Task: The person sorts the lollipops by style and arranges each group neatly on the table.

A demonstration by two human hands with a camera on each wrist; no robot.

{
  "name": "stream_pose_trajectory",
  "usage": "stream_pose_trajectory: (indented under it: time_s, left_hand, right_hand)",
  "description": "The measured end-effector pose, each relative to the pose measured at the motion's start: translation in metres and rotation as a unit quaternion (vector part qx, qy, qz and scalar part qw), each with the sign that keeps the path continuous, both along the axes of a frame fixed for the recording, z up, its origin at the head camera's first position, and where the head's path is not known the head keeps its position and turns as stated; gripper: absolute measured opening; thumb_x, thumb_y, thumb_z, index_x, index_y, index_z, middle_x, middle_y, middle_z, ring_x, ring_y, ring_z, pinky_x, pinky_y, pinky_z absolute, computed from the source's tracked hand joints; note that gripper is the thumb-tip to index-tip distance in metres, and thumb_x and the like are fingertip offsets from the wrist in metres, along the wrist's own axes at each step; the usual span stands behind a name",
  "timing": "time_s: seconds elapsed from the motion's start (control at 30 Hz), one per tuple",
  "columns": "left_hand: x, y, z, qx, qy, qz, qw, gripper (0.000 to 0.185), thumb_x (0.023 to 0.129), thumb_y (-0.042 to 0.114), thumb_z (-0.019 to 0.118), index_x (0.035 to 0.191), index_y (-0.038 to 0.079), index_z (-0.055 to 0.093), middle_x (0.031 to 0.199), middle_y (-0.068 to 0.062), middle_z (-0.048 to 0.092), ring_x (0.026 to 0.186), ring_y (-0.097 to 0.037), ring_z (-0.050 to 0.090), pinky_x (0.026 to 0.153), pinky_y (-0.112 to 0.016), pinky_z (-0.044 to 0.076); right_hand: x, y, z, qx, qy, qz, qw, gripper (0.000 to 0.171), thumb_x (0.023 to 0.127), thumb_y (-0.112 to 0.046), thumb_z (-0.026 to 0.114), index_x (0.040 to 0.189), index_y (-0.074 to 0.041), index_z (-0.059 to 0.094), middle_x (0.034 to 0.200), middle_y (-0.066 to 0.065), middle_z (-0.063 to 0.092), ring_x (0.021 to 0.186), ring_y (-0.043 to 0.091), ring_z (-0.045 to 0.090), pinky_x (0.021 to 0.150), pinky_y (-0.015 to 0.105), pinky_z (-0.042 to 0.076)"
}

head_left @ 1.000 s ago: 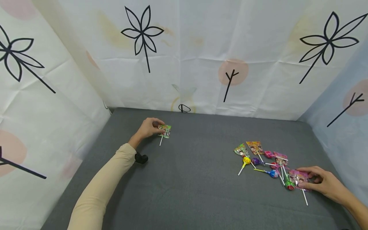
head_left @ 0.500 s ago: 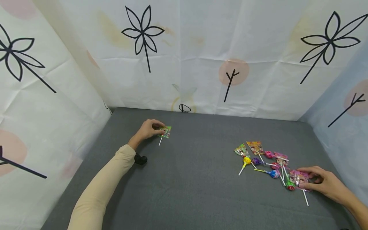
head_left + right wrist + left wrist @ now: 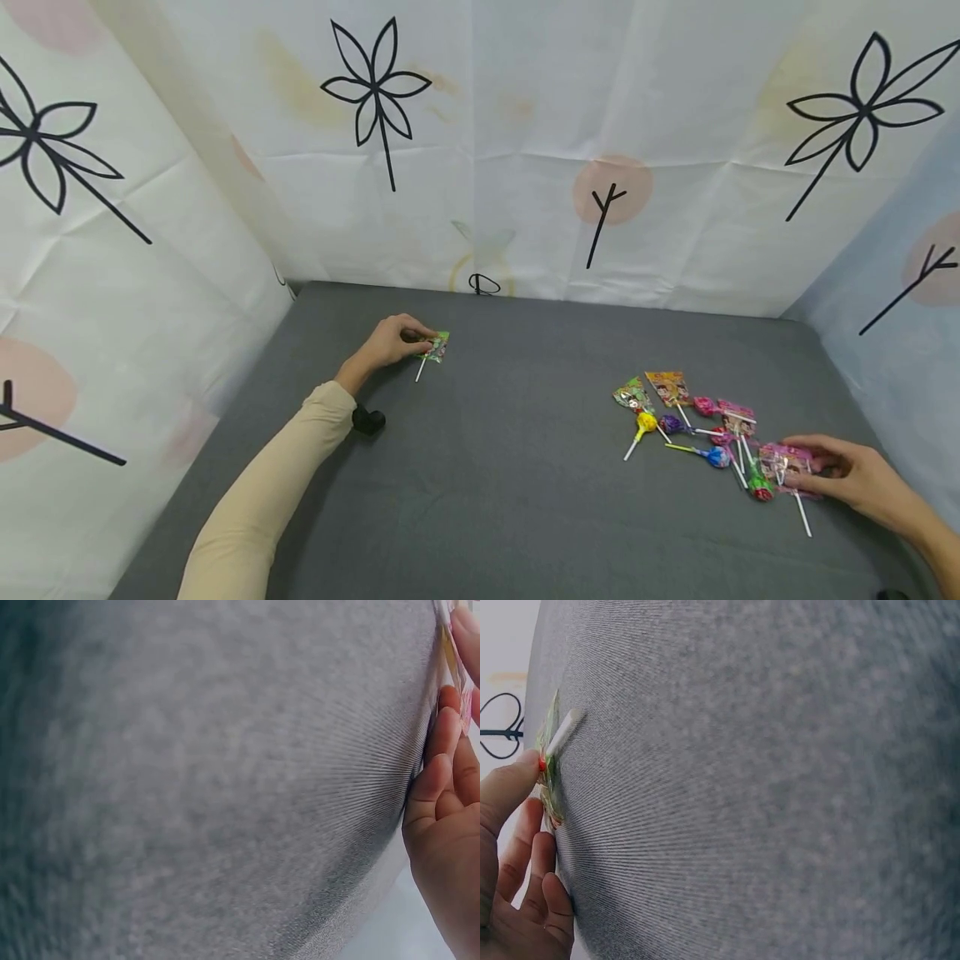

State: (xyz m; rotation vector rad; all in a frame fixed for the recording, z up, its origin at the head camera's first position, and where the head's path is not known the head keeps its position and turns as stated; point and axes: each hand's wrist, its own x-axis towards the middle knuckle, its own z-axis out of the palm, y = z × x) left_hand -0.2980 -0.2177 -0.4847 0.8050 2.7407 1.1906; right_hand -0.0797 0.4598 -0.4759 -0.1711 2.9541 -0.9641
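At the back left of the grey table, my left hand (image 3: 392,340) pinches a lollipop in a flat green wrapper (image 3: 438,347), its white stick pointing toward me. The left wrist view shows the thumb against this lollipop's wrapper, with the white stick (image 3: 564,732) jutting out over the cloth. On the right, my right hand (image 3: 855,479) holds a lollipop in a pink wrapper (image 3: 782,461) between thumb and fingers. Its stick slants down toward the near edge. Only a sliver of the pink wrapper (image 3: 466,712) shows at the edge of the right wrist view.
Left of my right hand lies a loose cluster of lollipops: a yellow one (image 3: 646,422), a blue one (image 3: 717,456), a green one with red (image 3: 761,487), an orange-wrapped one (image 3: 667,387) and several others. Patterned white cloth walls (image 3: 525,208) border the grey table (image 3: 510,500).
My left hand has dipped slightly, with the green-wrapped lollipop still pinched. The right hand keeps its hold on the pink-wrapped lollipop in nearly the same place. The head view has shifted a little.
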Motion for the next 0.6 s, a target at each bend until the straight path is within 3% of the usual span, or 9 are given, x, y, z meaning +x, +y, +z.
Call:
stream_pose_trajectory:
  time_s: [0.27,0.37,0.5,0.6]
  left_hand:
    - [-0.002,0.004,0.002,-0.034,-0.019,0.036,0.9986,0.021,0.092,0.013,0.079,0.110,0.005,0.079,0.108,-0.011,0.063,0.099,-0.030,0.064,0.084,-0.048,0.053]
    - [-0.003,0.004,0.002,-0.033,-0.016,0.043,0.9984,0.020,0.091,0.014,0.080,0.108,0.005,0.079,0.108,-0.011,0.063,0.100,-0.030,0.064,0.084,-0.048,0.053]
    - [-0.002,0.003,0.001,-0.022,-0.009,0.040,0.9989,0.019,0.090,0.014,0.081,0.106,0.005,0.079,0.110,-0.011,0.063,0.102,-0.031,0.064,0.087,-0.049,0.052]
    - [-0.001,0.003,0.000,-0.016,-0.002,0.030,0.9994,0.019,0.091,0.013,0.080,0.108,0.004,0.078,0.111,-0.011,0.063,0.103,-0.033,0.063,0.089,-0.050,0.051]
  right_hand:
    - [0.000,0.005,0.001,-0.075,-0.019,-0.018,0.997,0.038,0.087,-0.006,0.082,0.121,0.004,0.066,0.086,-0.006,0.065,0.065,0.008,0.057,0.054,0.023,0.044]
    - [0.001,0.007,0.001,-0.074,-0.013,-0.029,0.997,0.037,0.089,-0.010,0.081,0.122,0.000,0.067,0.092,-0.014,0.065,0.067,0.007,0.059,0.056,0.021,0.046]
    - [-0.001,0.011,0.003,-0.087,-0.004,-0.037,0.996,0.040,0.090,-0.009,0.080,0.125,0.000,0.065,0.100,-0.026,0.064,0.077,0.001,0.065,0.060,0.019,0.049]
    - [-0.003,0.014,0.005,-0.099,0.013,-0.034,0.994,0.040,0.090,-0.005,0.079,0.127,0.001,0.064,0.101,-0.026,0.065,0.080,-0.001,0.065,0.060,0.017,0.049]
